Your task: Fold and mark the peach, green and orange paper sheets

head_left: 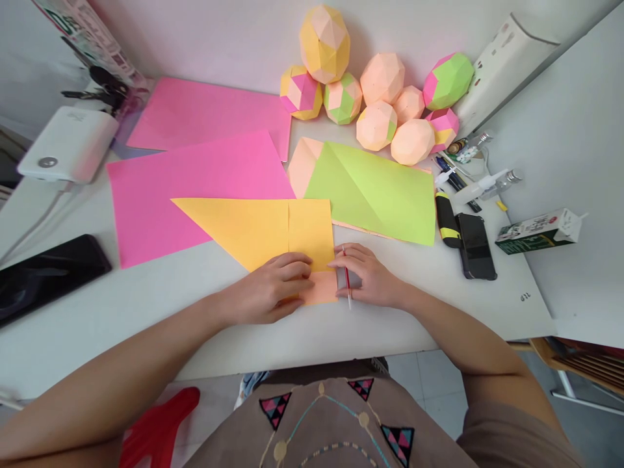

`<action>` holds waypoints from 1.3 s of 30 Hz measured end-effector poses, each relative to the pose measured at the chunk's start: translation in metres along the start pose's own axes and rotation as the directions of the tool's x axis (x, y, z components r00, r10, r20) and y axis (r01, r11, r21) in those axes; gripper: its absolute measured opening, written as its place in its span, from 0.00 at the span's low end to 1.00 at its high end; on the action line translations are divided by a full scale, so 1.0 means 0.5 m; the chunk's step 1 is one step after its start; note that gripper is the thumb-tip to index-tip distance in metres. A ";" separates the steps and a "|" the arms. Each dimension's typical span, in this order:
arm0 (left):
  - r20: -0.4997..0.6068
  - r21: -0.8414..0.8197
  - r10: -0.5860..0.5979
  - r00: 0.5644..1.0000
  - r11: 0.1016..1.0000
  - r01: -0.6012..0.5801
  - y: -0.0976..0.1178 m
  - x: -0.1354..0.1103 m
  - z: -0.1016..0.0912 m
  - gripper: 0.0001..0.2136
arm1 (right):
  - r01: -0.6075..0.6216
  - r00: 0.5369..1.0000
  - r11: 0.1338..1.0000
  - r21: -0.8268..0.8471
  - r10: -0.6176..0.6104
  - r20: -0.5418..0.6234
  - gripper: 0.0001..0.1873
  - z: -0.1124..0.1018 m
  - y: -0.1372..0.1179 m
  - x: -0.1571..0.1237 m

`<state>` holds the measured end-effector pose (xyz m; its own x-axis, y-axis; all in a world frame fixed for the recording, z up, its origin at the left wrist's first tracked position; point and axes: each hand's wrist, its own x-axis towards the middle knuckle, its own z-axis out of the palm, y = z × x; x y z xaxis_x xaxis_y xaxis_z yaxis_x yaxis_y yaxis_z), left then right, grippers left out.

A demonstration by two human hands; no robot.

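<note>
A yellow paper sheet (253,224) with a diagonal edge and a vertical crease lies before me. At its lower right a small peach paper piece (322,287) overlaps it. My left hand (270,289) presses down with curled fingers where the two papers meet, hiding part of both. Just right of the peach piece, my right hand (366,276) has its fingers closed around a thin red and white stick (347,276), like a pen refill, held upright along the papers' right edge. The fingertips come close to the yellow sheet.
Pink sheets (151,214) and a green sheet (380,188) lie behind. Several faceted paper balls (383,78) are piled at the wall. A phone (476,246), a highlighter (446,218) and a small carton (539,231) stand right; a black device (49,276) and white power bank (68,143) left.
</note>
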<state>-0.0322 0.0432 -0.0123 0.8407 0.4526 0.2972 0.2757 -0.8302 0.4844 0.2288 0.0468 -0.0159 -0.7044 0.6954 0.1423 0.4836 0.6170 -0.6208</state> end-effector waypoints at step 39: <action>0.045 -0.095 -0.060 0.997 0.993 0.064 -0.009 0.005 -0.022 0.06 | 0.023 0.966 0.954 0.297 0.056 -0.254 0.13 -0.031 -0.081 0.011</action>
<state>-0.0366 0.0517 -0.0050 0.8431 0.4861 0.2301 0.2834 -0.7652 0.5781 0.2132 0.0312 0.0219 -0.5213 0.7994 0.2987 0.2908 0.4955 -0.8185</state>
